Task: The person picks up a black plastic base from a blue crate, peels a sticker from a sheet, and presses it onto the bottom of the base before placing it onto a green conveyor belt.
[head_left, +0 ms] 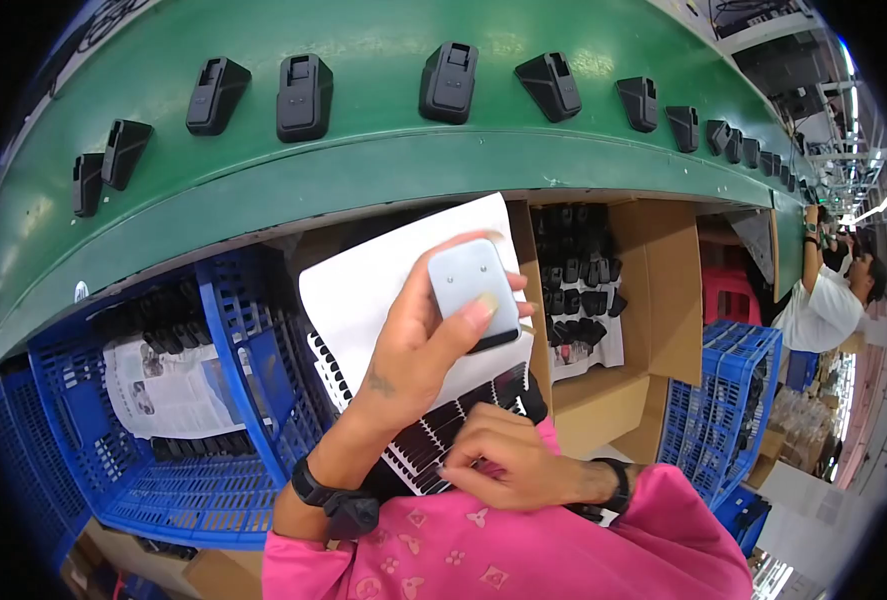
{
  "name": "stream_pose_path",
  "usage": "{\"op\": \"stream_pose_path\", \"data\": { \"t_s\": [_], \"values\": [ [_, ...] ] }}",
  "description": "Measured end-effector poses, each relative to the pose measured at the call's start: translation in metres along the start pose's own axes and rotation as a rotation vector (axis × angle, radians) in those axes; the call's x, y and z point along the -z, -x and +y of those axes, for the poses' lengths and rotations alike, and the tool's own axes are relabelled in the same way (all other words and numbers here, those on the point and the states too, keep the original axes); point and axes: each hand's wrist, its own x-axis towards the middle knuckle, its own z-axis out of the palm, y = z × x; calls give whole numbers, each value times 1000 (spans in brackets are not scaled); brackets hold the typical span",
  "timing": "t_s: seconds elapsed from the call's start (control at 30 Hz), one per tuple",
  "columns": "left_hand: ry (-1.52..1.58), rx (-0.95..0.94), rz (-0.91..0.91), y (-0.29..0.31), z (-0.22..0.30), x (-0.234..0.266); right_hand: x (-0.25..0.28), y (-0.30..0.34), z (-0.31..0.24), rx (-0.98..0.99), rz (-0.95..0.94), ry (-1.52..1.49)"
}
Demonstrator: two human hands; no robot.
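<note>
My left hand (418,340) is wrapped round a small pale grey rectangular device (466,285) with rounded corners, two small round dots on its face and a dark lower edge. The thumb presses on that face. Below it, my right hand (508,458) is curled, its fingertips down at a sheet of black strips (425,440) on a white backing that lies over my lap. What those fingers pinch, if anything, is hidden. A white sheet of paper (353,275) is behind my left hand.
Black cradle-shaped parts (305,98) stand in a row along the green bench (383,165). Blue crates (203,500) are at left, another blue crate (718,385) at right. An open cardboard box (663,290) holds black parts. A person in white (825,315) is at far right.
</note>
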Motion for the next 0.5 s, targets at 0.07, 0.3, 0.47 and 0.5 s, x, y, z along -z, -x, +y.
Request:
{"op": "stream_pose_path", "data": {
  "t_s": [0.07,0.3,0.47,0.5],
  "values": [
    [-174,37,-46,1,0,-2,28,-3,-16,-169,-90,-261],
    [-284,-65,-72,4,-5,-7,71,-60,-45,-486,404,-546],
    [-582,-82,-27,6,-5,-11,77,-74,-31,-449,412,-555],
    [-579,-79,-22,5,-4,-12,78,-76,-30,-454,408,-557]
  ]
}}
